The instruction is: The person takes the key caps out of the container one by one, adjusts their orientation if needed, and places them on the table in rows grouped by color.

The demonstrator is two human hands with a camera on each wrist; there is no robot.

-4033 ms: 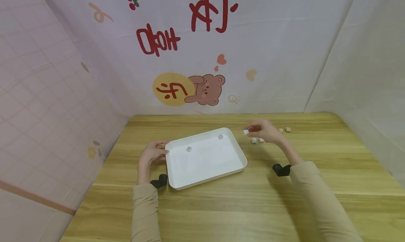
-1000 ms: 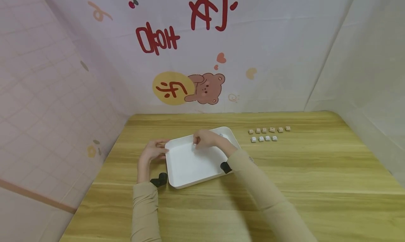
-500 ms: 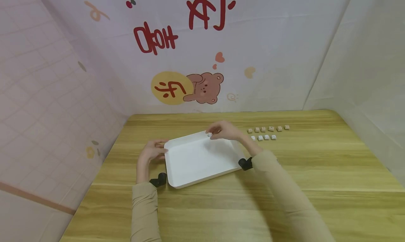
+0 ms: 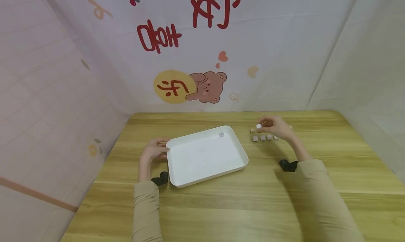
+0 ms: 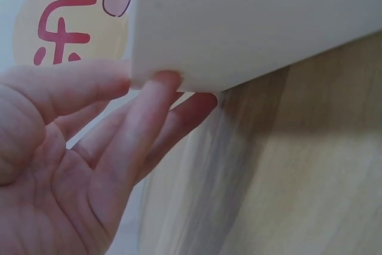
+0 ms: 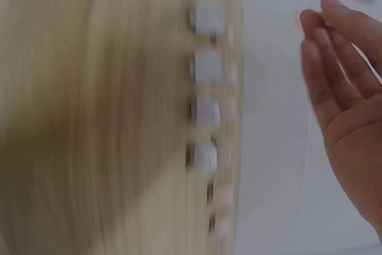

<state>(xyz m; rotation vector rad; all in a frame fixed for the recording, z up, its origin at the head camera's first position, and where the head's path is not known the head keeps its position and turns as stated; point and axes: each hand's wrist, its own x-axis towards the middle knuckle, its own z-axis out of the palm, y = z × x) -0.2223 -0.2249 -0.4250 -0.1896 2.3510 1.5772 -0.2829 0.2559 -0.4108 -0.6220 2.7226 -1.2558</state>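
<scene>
My left hand (image 4: 153, 152) holds the corner of a white rectangular tray (image 4: 207, 175), thumb on its outer wall and fingers round the back, as the left wrist view shows. One white keycap (image 4: 222, 134) lies in the tray near its far right corner. Over the table to the right, my right hand (image 4: 274, 126) pinches another white keycap (image 4: 258, 126) between thumb and fingers, just above a back row of pinkish keycaps (image 4: 252, 131). That row is mostly hidden by the hand. Nearer me runs a row of several white keycaps (image 4: 262, 138).
Everything stands on a wood-grain table (image 4: 215, 207). A white printed cloth (image 4: 275, 41) hangs behind it, with more cloth at both sides. Black wrist mounts (image 4: 288, 165) sit under the wrists.
My right hand has left the tray and moved right with a keycap, over the back row. Four seconds ago two keycaps lay in the tray; now one does. My left hand stays put.
</scene>
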